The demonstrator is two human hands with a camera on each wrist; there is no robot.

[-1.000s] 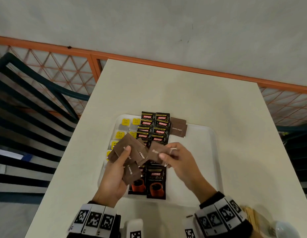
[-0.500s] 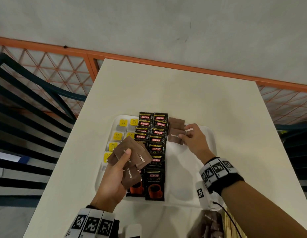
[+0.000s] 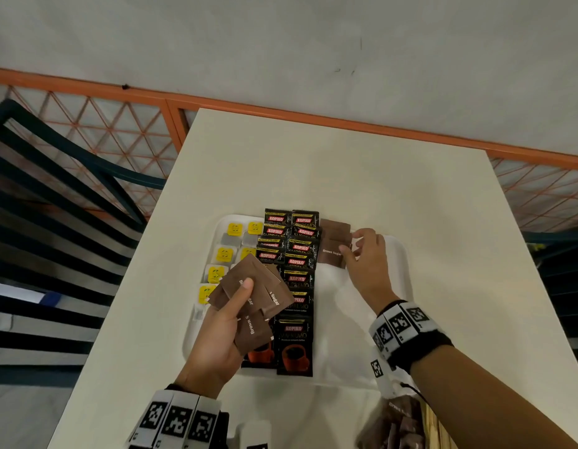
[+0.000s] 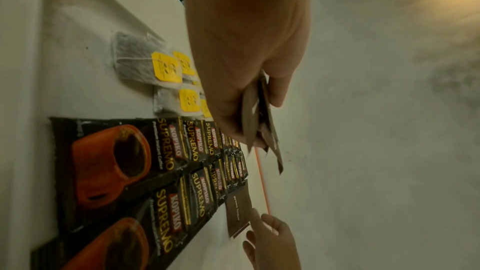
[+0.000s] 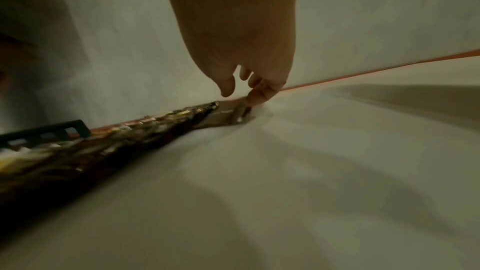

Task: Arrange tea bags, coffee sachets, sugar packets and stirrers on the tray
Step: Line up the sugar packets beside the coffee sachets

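Observation:
A white tray (image 3: pixel 401 260) lies on the cream table. It holds tea bags (image 3: pixel 224 254) with yellow tags on the left and two columns of black Kopiko coffee sachets (image 3: pixel 297 280) in the middle. Brown sugar packets (image 3: pixel 333 251) overlap at the far right of the sachets. My right hand (image 3: pixel 354 249) pinches the right edge of the nearest one, which lies flat on the tray (image 4: pixel 239 210) (image 5: pixel 223 116). My left hand (image 3: pixel 242 294) grips a fan of several brown sugar packets (image 3: pixel 271 296) above the tea bags, thumb on top (image 4: pixel 267 137).
A clear bag of brown packets (image 3: pixel 394 422) and wooden stirrers (image 3: pixel 433 426) sit at the table's near right edge. An orange railing (image 3: pixel 281 111) runs behind the table, and a dark slatted chair (image 3: pixel 54 222) stands to the left. The tray's right half (image 3: pixel 362 335) is bare.
My right hand took one sugar packet from the fan, carried it away to the tray's far side and laid it beside the coffee sachets. The left hand has barely moved.

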